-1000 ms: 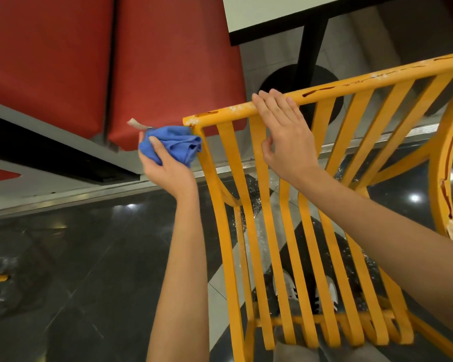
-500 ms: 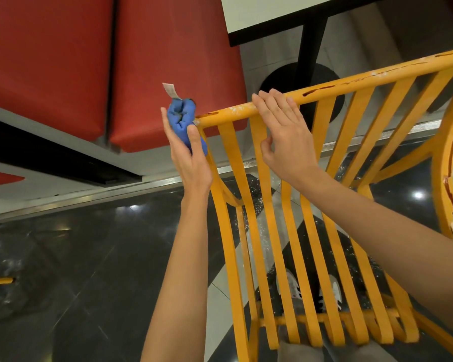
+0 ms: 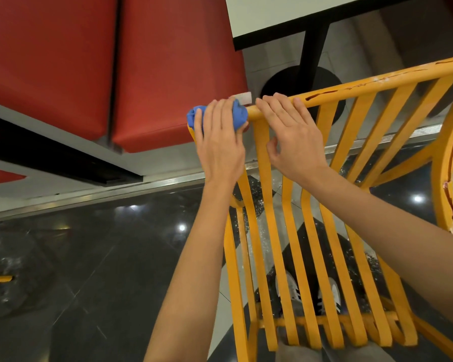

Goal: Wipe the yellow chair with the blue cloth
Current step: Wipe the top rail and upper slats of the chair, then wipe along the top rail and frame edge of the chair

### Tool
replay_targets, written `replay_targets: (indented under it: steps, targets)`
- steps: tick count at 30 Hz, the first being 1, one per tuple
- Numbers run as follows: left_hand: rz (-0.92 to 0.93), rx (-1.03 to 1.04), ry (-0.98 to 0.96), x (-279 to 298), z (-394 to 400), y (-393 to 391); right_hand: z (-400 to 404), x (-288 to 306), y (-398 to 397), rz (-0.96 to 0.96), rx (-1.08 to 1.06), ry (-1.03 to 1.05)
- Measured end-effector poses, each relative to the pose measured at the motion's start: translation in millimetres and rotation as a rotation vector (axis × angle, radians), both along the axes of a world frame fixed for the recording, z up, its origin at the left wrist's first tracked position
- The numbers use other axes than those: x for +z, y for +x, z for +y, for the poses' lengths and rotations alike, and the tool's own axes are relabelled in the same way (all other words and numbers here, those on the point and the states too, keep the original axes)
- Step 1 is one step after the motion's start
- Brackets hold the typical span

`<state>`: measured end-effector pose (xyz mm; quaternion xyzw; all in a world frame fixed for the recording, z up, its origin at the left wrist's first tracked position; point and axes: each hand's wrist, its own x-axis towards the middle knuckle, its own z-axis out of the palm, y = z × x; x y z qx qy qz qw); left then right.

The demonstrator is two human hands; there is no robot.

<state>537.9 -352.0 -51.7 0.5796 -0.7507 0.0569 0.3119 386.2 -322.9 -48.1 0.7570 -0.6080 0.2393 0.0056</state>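
The yellow chair has a slatted back that fills the right half of the head view, with its top rail running up to the right. My left hand grips the bunched blue cloth over the left corner of the top rail; a white tag sticks out behind the cloth. My right hand rests on the top rail just right of the cloth, fingers hooked over the rail and thumb free below it.
Red upholstered bench seats stand close behind the chair on the left. A white table with a black post and round base is at the back. The floor is dark glossy tile. My shoes show through the slats.
My left hand has carried the cloth from the outer side of the chair's left corner up and over onto the top rail, close to my right hand. My right hand has stayed on the rail.
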Motion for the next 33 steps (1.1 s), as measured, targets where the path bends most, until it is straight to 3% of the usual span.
replay_targets:
  steps: [4,8,14,16,20,23,27,30,33]
  targets:
    - [0.146,0.167,0.054,-3,0,59,0,-3,3,-0.040,0.000,0.008]
    - [0.321,0.193,0.093,-7,15,53,1,-4,9,-0.133,-0.013,0.010]
    - [0.197,0.173,0.051,-4,9,9,1,3,9,-0.144,-0.002,0.019]
    - [0.112,0.155,0.058,-3,9,-7,-1,13,8,-0.295,-0.027,0.039]
    - [0.073,0.031,0.091,5,5,-39,-1,43,6,-0.846,-0.182,-0.038]
    - [0.216,-0.128,0.117,8,4,-48,-1,65,2,-0.976,-0.124,-0.104]
    - [0.761,-0.245,0.298,22,16,-23,-25,73,6,-0.643,0.191,0.050]
    - [0.696,-0.104,0.233,30,25,3,-40,60,16,-0.354,0.367,0.312]
    - [0.625,0.085,0.202,20,37,35,-42,46,22,0.026,0.362,0.272]
